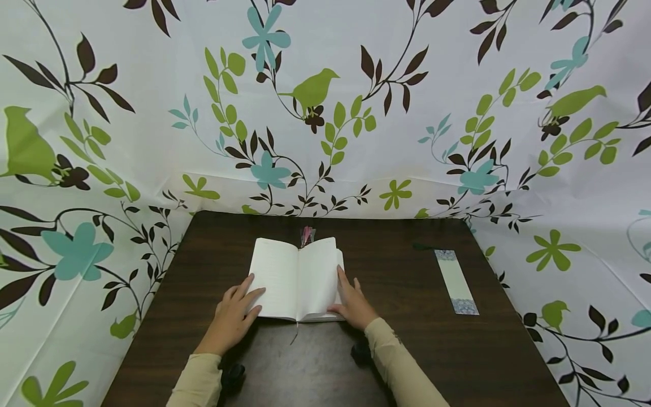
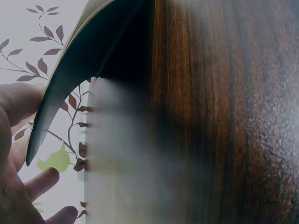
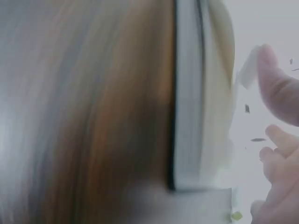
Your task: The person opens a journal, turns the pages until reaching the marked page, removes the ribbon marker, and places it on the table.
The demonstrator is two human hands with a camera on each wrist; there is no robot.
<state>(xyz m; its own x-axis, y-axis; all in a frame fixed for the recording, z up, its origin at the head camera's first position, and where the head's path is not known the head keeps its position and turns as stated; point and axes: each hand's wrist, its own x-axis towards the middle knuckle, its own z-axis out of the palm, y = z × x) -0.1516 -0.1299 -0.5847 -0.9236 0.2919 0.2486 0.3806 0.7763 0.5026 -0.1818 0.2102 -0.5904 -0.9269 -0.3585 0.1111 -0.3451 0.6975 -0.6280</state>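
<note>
An open notebook with pale pages lies on the dark wooden table. The left page looks lined; the right page bows up over the pages below it. On the left page's outer edge rest the spread fingers of my left hand. In the left wrist view, the dark cover curves above the table, partly hiding this hand. My right hand lies at the right page's outer edge, its thumb over the lower corner. In the blurred right wrist view, this hand shows relaxed fingers beside the page stack.
A white bookmark with blue patterned ends and a dark tassel lies on the table at the right. Something pink pokes out above the notebook's spine. A thin ribbon hangs below it. Leaf-and-bird printed cloth surrounds the table.
</note>
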